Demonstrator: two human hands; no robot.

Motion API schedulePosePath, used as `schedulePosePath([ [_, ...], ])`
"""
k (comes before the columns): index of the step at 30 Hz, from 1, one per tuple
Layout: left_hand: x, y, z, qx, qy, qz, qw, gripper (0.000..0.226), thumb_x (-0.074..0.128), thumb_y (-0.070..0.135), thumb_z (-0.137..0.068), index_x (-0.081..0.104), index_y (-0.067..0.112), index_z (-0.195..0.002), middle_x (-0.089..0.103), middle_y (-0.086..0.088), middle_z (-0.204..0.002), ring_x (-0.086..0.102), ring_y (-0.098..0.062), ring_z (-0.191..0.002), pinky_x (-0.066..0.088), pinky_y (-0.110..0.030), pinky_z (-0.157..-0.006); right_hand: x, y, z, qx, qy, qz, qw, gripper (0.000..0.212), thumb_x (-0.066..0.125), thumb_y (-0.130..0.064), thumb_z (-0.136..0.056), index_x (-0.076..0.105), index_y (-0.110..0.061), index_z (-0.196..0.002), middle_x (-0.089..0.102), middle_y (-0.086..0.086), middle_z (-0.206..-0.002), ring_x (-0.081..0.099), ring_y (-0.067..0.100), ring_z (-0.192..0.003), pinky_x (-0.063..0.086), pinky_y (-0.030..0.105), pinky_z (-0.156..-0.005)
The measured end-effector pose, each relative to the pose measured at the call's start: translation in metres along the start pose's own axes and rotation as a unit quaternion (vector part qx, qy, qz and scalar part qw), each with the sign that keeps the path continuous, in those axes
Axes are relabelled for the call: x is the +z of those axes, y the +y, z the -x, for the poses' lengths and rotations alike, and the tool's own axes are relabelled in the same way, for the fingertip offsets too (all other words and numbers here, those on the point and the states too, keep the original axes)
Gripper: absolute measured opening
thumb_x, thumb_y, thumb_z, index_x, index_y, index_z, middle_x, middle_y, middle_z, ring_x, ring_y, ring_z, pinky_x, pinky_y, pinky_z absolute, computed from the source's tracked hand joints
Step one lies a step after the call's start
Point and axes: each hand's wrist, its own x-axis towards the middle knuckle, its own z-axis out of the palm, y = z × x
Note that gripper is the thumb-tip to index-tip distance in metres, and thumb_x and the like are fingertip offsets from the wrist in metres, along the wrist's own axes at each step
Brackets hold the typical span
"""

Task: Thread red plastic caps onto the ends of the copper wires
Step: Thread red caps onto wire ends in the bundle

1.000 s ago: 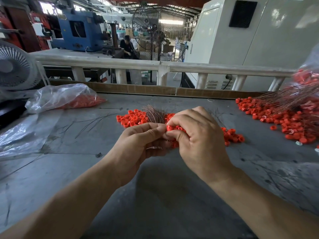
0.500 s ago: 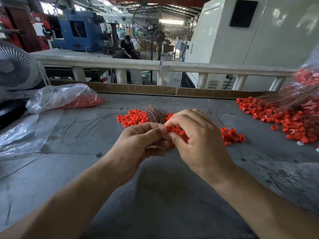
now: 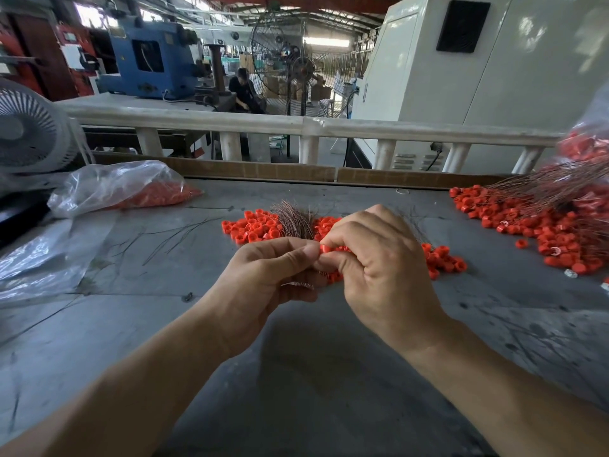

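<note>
Grey and scuffed, the bench (image 3: 296, 374) runs to a cardboard edge and a white rail (image 3: 230, 122), with a workshop of machines and fans beyond; a bag (image 3: 122, 186) of caps lies at the far left. Both hands meet over a loose heap (image 3: 253, 225) of red caps; the left hand (image 3: 263, 278) has thumb and fingers curled round a bundle of copper wires (image 3: 295, 221), whose ends fan up behind the knuckles; the right hand (image 3: 379, 268) pinches one cap (image 3: 324, 249) between thumb and forefinger, tight against the left thumb tip, with more caps showing under its curled fingers. Whether the cap is on a wire cannot be told. Compared with a second ago the hands sit in much the same place; the right has turned slightly, so the pinched cap now shows at the fingertips. Finished pieces (image 3: 543, 222), wires with caps, pile at the far right.
</note>
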Motion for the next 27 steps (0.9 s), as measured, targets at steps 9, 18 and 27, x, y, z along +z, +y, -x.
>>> schedulePosePath([
  [9,-0.0014,0.0008,-0.0017,0.019,0.015,0.024,0.999,0.021,0.068,0.020,-0.082,0.074,0.005,-0.096,0.069,-0.014,-0.091,0.063,-0.019,-0.077,0.056,-0.028,-0.066,-0.0024,-0.0006,-0.0004,0.018,-0.034,-0.024,0.999,0.010,0.075,-0.024,-0.092,0.076,-0.020,-0.101,0.061,-0.006,-0.090,0.059,0.011,-0.084,0.052,0.030,-0.070],
  [18,-0.0053,0.0010,-0.0035,0.033,0.035,0.028,0.998,0.029,0.071,0.023,-0.081,0.073,0.002,-0.101,0.067,-0.017,-0.094,0.062,-0.022,-0.081,0.058,-0.030,-0.070,-0.0019,0.0005,0.0011,0.028,-0.065,-0.084,0.994,0.014,0.073,-0.021,-0.094,0.072,-0.014,-0.106,0.069,-0.005,-0.098,0.066,0.012,-0.093,0.056,0.033,-0.079],
  [27,-0.0101,-0.0002,-0.0069,0.048,0.108,-0.013,0.993,0.028,0.073,0.021,-0.073,0.074,0.002,-0.094,0.072,-0.013,-0.084,0.065,-0.019,-0.070,0.058,-0.026,-0.060,0.0049,-0.0014,0.0029,0.052,-0.074,-0.129,0.988,0.018,0.077,-0.013,-0.089,0.074,-0.013,-0.106,0.072,-0.005,-0.103,0.066,0.007,-0.097,0.053,0.022,-0.087],
])
